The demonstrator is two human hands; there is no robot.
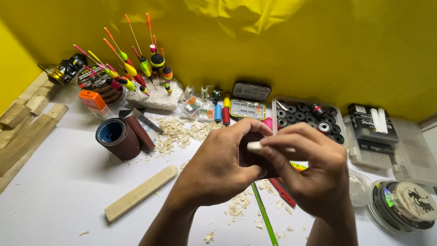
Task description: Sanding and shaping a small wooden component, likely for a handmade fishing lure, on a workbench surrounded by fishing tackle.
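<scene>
Left hand (218,166) and right hand (314,175) together, pinching a small white stick (255,146).

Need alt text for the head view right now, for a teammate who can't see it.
Two hands meet over a white table: the left hand cups a dark folded sheet while the right hand pinches a small pale stick against it. Wood shavings, a sandpaper roll, a wooden slat and colourful fishing floats lie around.

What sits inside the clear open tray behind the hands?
The clear tray holds rows of black spools, one with a red band. The right hand covers its near left corner, so nothing shows there.
</scene>
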